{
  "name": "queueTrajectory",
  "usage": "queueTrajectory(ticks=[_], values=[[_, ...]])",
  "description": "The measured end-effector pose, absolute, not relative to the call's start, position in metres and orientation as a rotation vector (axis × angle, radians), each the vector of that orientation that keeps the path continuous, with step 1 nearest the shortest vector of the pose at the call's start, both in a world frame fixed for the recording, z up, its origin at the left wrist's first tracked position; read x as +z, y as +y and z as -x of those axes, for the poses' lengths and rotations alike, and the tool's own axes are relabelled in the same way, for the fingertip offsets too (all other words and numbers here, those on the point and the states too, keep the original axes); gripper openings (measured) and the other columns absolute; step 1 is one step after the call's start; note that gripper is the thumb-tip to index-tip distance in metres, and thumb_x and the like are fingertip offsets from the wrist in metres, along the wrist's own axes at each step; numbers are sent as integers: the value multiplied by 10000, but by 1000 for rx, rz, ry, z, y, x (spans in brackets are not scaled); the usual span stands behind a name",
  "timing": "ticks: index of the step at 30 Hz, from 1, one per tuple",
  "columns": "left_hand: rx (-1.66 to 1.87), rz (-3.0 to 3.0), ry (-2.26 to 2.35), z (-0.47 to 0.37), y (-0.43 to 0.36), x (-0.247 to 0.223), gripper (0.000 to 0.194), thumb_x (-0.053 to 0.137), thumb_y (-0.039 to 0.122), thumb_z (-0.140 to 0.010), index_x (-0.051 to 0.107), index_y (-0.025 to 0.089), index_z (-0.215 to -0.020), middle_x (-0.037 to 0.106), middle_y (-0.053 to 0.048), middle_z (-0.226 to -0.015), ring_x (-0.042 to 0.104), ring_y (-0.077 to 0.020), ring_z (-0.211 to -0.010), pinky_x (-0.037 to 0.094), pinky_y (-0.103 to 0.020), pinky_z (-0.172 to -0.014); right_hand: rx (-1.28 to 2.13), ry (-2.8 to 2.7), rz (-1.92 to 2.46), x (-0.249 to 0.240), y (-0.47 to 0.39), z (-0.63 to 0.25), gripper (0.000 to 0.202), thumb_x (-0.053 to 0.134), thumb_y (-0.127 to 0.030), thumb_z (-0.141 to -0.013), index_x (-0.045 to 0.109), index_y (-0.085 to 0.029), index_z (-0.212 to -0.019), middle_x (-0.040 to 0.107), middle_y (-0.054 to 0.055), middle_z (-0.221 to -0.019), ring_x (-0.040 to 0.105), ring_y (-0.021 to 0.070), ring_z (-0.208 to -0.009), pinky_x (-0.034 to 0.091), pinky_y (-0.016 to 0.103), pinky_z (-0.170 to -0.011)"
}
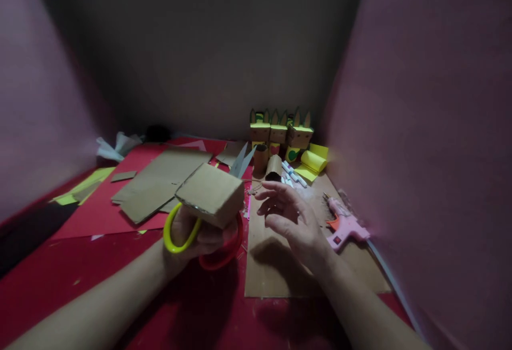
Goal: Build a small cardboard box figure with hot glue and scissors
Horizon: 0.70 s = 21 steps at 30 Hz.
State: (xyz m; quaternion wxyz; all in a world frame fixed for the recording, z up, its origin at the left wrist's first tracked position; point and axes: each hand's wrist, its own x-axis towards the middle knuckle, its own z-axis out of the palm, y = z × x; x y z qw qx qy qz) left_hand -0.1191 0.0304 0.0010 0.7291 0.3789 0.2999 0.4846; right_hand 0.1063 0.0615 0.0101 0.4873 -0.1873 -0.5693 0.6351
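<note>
In my left hand are a small cardboard box and a pair of scissors. The scissors have yellow and red handles, and their blades point up and away behind the box. The box hides part of my left fingers. My right hand is just right of the box, apart from it, over a flat cardboard sheet. Its fingers are apart and slightly bent, with nothing held.
A pink glue gun lies at the right. Behind are cardboard tubes, markers, yellow paper and several box-headed figures. Cardboard pieces lie on red paper at the left. Pink walls stand on both sides.
</note>
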Motion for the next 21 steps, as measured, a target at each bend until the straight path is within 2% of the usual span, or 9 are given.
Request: queueTrajectory(ticks=[2, 4, 6, 8, 11, 14, 16, 18, 21], values=[[1067, -824, 635, 121, 31, 0, 451, 777, 595, -722, 691, 161, -811, 621, 16, -558, 136, -10, -353, 107, -150, -310, 1523, -1433, 470, 11, 60, -106, 429, 819, -291, -809, 689, -319, -1216, 693, 39, -1140, 631, 205, -926, 502, 385, -858], [1039, -823, 607, 123, 32, -1, 455, 777, 589, -729, 680, 148, -784, 534, 39, -486, 107, -19, -345, 109, -158, -290, 1508, -1442, 486, 13, 58, -106, 426, 815, -308, -816, 673, -313, -1218, 688, 44, -1142, 631, 208, -931, 503, 389, -854], [1007, -826, 581, 123, 34, 1, 463, 783, 591, -734, 656, 146, -724, 394, 70, -412, 126, -33, -335, 116, -160, -282, 1473, -1442, 503, 13, 57, -106, 450, 816, -332, -817, 651, -314, -1235, 673, 47, -1161, 628, 210, -945, 506, 387, -846], [988, -815, 575, 119, 36, 3, 469, 783, 599, -751, 667, 144, -743, 340, 82, -405, 167, -41, -337, 146, -151, -292, 1398, -1484, 537, 12, 56, -106, 498, 808, -349, -827, 622, -323, -1288, 657, 56, -1219, 623, 220, -990, 508, 387, -844], [1016, -783, 666, 106, 36, 3, 521, 794, 664, -725, 680, 160, -791, 447, 48, -478, 263, -49, -381, 201, -128, -315, 1217, -1603, 616, 8, 55, -104, 685, 840, -372, -781, 557, -318, -1402, 638, 82, -1310, 613, 248, -1057, 523, 398, -833], [1007, -791, 788, 92, 35, -4, 604, 822, 743, -657, 651, 169, -729, 516, 18, -516, 365, -71, -410, 269, -140, -322, 1099, -1628, 737, 5, 55, -99, 814, 882, -347, -684, 539, -272, -1418, 668, 94, -1275, 637, 262, -1042, 544, 415, -843], [978, -839, 860, 86, 34, -9, 696, 785, 843, -615, 630, 168, -687, 520, 8, -478, 392, -88, -381, 305, -177, -320, 1136, -1538, 806, 6, 58, -97, 703, 861, -305, -673, 593, -255, -1321, 707, 72, -1179, 666, 250, -1002, 555, 405, -854], [980, -911, 955, 87, 34, -11, 746, 743, 904, -595, 606, 175, -666, 521, 0, -445, 411, -101, -357, 337, -206, -341, 1247, -1391, 828, 9, 63, -97, 533, 848, -324, -681, 656, -244, -1172, 728, 40, -1041, 679, 222, -913, 560, 356, -780], [1036, -1009, 1136, 103, 37, -8, 613, 797, 762, -699, 638, 183, -827, 569, 5, -509, 481, -117, -418, 333, -197, -406, 1404, -1125, 800, 13, 73, -101, 384, 844, -426, -694, 707, -218, -986, 693, 3, -848, 618, 160, -732, 485, 263, -582]])
